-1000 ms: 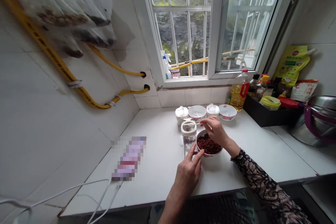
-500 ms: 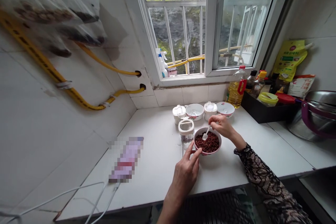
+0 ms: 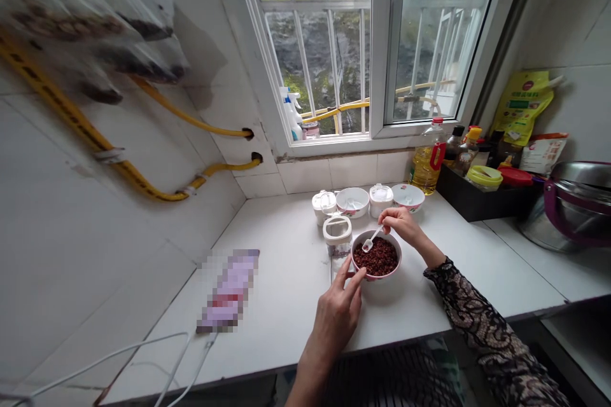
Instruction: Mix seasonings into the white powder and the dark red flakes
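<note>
A round bowl (image 3: 399, 262) with a pinkish outside sits on the white counter, filled with dark red-brown dried grains or pepper-like bits (image 3: 378, 261). My left hand (image 3: 337, 305) steadies the bowl from its near left side, fingers curved against the wall and rim. Over the far side of the bowl, my right hand (image 3: 401, 226) pinches a small white spoon (image 3: 367, 245) by its handle. The spoon's head is at the upper left of the contents, with a few bits on it. Directly left of the bowl stands a clear jar with a white rim (image 3: 338, 235).
Two white-lidded jars (image 3: 324, 205) and two white bowls (image 3: 353, 202) line the back. An oil bottle (image 3: 426, 162), a black condiment box (image 3: 472, 198) and a steel pot (image 3: 563, 216) stand right. A blurred purple object (image 3: 230, 292) with a white cable lies left.
The spoon's head has moved a little left and up within the bowl, and now shows a few bits on it. My left hand stays at the bowl.
</note>
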Demonstrator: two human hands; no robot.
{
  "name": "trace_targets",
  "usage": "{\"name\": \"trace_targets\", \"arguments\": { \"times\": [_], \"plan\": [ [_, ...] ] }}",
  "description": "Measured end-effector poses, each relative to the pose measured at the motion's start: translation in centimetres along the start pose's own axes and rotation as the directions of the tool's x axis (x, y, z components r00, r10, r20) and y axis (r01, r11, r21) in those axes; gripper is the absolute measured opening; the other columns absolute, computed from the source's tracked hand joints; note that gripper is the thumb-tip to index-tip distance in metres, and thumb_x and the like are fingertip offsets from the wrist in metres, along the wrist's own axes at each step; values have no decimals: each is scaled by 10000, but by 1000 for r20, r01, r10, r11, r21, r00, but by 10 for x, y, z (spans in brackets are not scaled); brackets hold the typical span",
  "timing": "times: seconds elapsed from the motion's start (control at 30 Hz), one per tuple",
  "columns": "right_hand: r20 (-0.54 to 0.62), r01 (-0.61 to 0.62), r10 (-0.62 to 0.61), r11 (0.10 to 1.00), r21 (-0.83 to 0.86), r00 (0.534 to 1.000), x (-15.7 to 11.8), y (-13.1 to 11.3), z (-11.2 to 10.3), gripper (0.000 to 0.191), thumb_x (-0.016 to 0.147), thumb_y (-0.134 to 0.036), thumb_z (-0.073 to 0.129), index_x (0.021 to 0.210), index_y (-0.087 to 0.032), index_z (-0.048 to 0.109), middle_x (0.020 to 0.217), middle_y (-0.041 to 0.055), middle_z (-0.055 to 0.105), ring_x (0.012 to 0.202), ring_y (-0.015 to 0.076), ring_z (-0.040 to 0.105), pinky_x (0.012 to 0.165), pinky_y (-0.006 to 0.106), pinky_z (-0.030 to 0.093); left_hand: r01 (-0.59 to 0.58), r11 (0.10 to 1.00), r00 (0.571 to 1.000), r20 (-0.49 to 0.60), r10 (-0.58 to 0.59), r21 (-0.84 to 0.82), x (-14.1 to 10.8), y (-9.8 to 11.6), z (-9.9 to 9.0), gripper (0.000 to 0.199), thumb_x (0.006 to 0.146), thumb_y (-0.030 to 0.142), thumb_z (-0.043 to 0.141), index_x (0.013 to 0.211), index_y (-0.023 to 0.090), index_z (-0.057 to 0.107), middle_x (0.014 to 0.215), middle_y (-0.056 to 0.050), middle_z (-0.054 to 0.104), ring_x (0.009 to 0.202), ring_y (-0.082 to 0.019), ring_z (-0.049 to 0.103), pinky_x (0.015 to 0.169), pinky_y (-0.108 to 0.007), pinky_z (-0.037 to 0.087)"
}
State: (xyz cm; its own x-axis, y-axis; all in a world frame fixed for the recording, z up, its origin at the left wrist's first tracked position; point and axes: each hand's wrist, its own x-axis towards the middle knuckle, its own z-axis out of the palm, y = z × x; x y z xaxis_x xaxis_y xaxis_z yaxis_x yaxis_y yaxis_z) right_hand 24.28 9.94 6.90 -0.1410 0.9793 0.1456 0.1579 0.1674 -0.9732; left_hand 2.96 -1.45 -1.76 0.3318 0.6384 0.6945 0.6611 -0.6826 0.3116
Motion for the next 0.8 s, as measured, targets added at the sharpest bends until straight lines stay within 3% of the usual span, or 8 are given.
{"name": "trace_targets", "arguments": {
  "times": [0.5,0.67,0.8],
  "plan": [
    [-45,-60,64,995,82,997,3,2,-2,123,581,-242,555,590,-177,658,456,-9,594,467,137,528,557,277,460,-1,1000,1000,-6,1,18,1,1,0,427,920,81,445,1316,224,520,1452,-170,487,1147,-227,651,814,-304,606],
    [-147,109,-99,992,59,984,2,1,13,163,688,-326,597,744,-182,650,590,7,665,593,167,613,695,317,502,-5,1000,1000,-11,5,12,3,2,0,424,916,78,449,1311,215,523,1455,-170,483,1197,-238,620,853,-317,598],
    [-163,316,-336,938,-139,928,-5,-2,33,187,844,-337,541,897,-191,646,760,47,722,739,200,663,779,350,499,-7,1000,1000,-9,7,14,2,2,0,431,916,77,448,1318,216,518,1458,-169,481,1154,-231,647,848,-320,601]
  ]
}}
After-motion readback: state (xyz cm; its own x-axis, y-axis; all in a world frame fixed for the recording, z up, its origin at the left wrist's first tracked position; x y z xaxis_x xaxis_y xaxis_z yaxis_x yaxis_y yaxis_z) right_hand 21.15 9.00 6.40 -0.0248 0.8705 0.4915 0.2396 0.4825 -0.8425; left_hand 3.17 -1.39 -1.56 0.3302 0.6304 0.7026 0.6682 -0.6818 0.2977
